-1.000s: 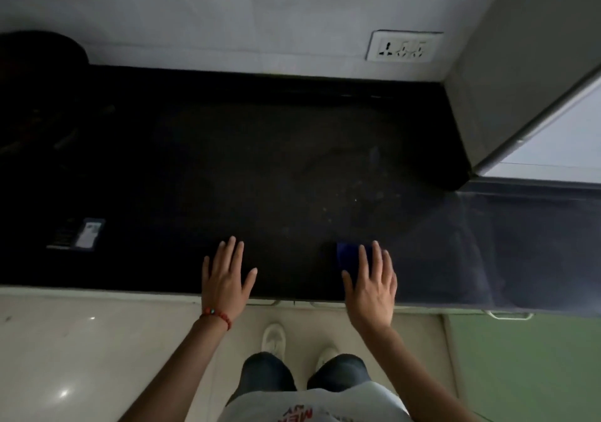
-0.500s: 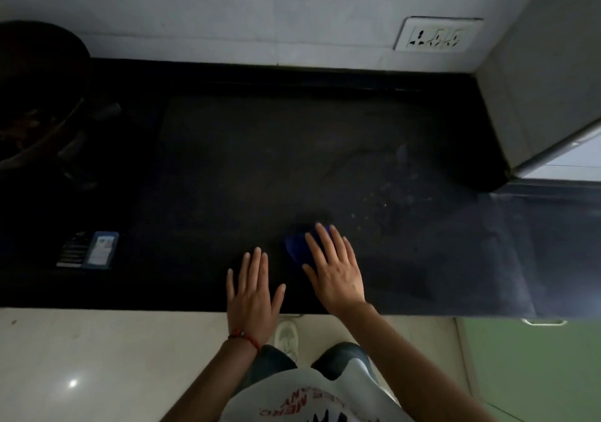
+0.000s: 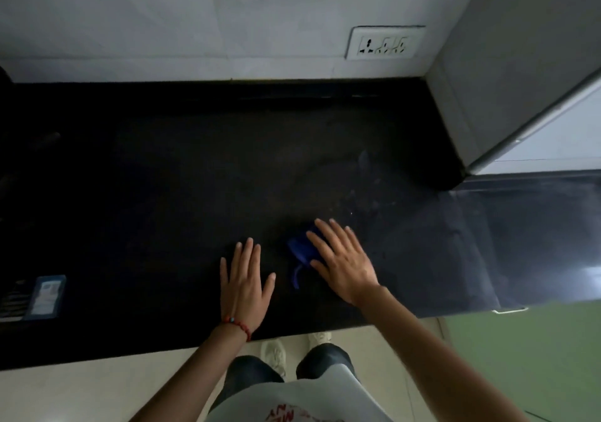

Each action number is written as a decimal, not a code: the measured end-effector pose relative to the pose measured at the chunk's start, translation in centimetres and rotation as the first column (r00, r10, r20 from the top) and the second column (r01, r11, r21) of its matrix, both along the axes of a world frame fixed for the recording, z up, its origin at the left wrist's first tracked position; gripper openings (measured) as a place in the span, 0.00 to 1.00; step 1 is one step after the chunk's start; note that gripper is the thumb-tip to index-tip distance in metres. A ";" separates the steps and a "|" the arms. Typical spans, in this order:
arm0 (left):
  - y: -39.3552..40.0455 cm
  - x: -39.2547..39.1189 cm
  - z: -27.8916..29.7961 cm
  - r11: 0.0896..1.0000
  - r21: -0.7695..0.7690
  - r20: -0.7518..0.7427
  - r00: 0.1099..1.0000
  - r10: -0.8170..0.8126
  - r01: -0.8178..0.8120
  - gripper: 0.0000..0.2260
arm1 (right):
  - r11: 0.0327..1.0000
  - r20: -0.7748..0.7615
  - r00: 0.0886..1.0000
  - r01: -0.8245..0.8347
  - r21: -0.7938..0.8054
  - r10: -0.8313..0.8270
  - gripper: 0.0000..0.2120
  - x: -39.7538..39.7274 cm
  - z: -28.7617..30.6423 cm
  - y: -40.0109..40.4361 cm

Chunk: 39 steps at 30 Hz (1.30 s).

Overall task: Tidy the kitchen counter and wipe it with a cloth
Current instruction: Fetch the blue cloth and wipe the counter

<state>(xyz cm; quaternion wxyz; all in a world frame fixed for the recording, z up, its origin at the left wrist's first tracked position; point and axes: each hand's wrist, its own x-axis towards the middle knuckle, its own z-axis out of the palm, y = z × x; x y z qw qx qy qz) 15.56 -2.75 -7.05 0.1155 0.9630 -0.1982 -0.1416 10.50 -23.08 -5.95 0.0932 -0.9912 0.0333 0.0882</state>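
The right hand [image 3: 344, 264] lies flat with its fingers straight and slightly spread, pressing down on a dark blue cloth [image 3: 300, 251]. Most of the cloth is hidden under the palm and fingers; a bunched part shows just to the left of the fingers, and a thin strip of it trails back towards the person beside the thumb. The left hand [image 3: 244, 286] rests palm-down on the black worktop [image 3: 195, 178], fingers straight and close together, thumb out to the side, gripping nothing. It sits just beside the cloth without touching it, a narrow gap of worktop between thumb and trailing strip. A red bead bracelet [image 3: 239, 324] circles the left wrist.

Beyond the right hand's fingertips the worktop shows faint pale smears and specks. Well to the left of the left hand, near the front edge, lies a small flat blue-and-white packet [image 3: 47, 296]; what it is cannot be made out. Far ahead of both hands, on the white wall, is a white socket plate [image 3: 383, 44]. To the right of the right hand a grey cabinet side [image 3: 507, 73] rises from the worktop. Below the hands, past the worktop's edge, are pale floor tiles, the person's light shoes [image 3: 274, 355] and dark trousers.
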 end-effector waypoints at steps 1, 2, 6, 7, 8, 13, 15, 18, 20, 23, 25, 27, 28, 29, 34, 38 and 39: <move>-0.5 0.3 -0.1 1.000 0.019 0.003 1.000 -0.022 0.022 0.28 | 0.993 0.047 0.992 0.116 -0.016 -0.115 0.26 0.8 -0.2 -2.2; -1.0 0.6 -0.2 0.999 0.031 0.009 0.999 -0.040 0.040 0.28 | 0.966 0.063 0.964 0.260 -0.011 -0.258 0.26 1.9 0.0 -4.2; -2.5 0.9 -0.3 0.996 0.042 0.023 0.997 -0.075 0.074 0.27 | 0.863 0.041 0.863 0.500 0.073 -0.504 0.26 3.6 0.1 -4.9; -2.8 0.8 -0.4 0.996 0.042 0.020 0.996 -0.082 0.082 0.28 | 0.916 0.079 0.913 0.395 0.063 -0.399 0.26 2.6 0.0 -3.3; -3.0 0.7 -0.4 0.995 0.045 0.009 0.996 -0.090 0.089 0.29 | 0.969 0.064 0.967 0.245 0.038 -0.247 0.26 0.9 -0.1 -1.8; -4.3 1.1 -0.2 0.997 0.033 -0.027 0.997 -0.068 0.069 0.32 | 0.970 0.114 0.964 0.243 0.001 -0.241 0.26 -1.2 -1.0 -8.6; -5.0 1.5 -0.1 0.998 0.024 -0.020 0.998 -0.058 0.058 0.33 | 0.861 0.064 0.859 0.506 0.039 -0.508 0.26 1.0 -0.4 -12.4; -6.5 2.6 0.1 0.998 0.004 -0.001 0.998 -0.056 0.056 0.30 | 0.853 0.097 0.847 0.519 0.061 -0.522 0.26 2.8 -0.5 -10.9; -7.5 3.7 0.3 1.000 -0.006 -0.001 1.000 -0.023 0.023 0.28 | 0.983 0.109 0.977 0.183 0.013 -0.183 0.26 1.9 -0.8 -9.0; -8.3 5.7 0.3 0.999 -0.006 0.018 0.999 0.033 -0.032 0.25 | 0.998 0.120 0.991 0.060 -0.030 -0.056 0.25 3.4 -1.0 -13.2; -8.3 6.9 0.2 0.998 0.012 0.002 0.999 0.054 -0.054 0.25 | 0.931 0.102 0.925 0.363 0.039 -0.365 0.26 6.8 -0.3 -16.5; -8.0 7.7 0.0 0.997 0.030 -0.003 0.997 0.075 -0.075 0.25 | 0.846 0.040 0.846 0.528 0.070 -0.532 0.26 9.9 -0.1 -16.8; -7.9 8.0 0.0 0.996 0.036 -0.001 0.997 0.077 -0.077 0.25 | 0.858 0.063 0.856 0.509 0.065 -0.513 0.26 10.6 -0.4 -15.7; -7.8 8.1 -0.2 0.996 0.040 0.002 0.997 0.077 -0.077 0.25 | 0.902 0.132 0.892 0.425 0.075 -0.432 0.26 10.9 -0.5 -14.0; -7.6 8.2 -0.5 0.996 0.063 0.018 0.998 0.067 -0.068 0.26 | 0.999 0.122 0.992 -0.027 0.037 0.023 0.25 10.3 -1.4 -14.2; -7.3 8.4 -0.8 0.997 0.057 0.027 0.999 0.044 -0.046 0.32 | 0.927 0.038 0.927 0.372 0.045 -0.374 0.26 15.4 -0.6 -16.3; -7.3 8.4 -0.8 0.998 0.045 0.028 0.998 0.051 -0.052 0.32 | 0.929 0.044 0.929 0.365 0.061 -0.367 0.26 15.8 -0.5 -14.6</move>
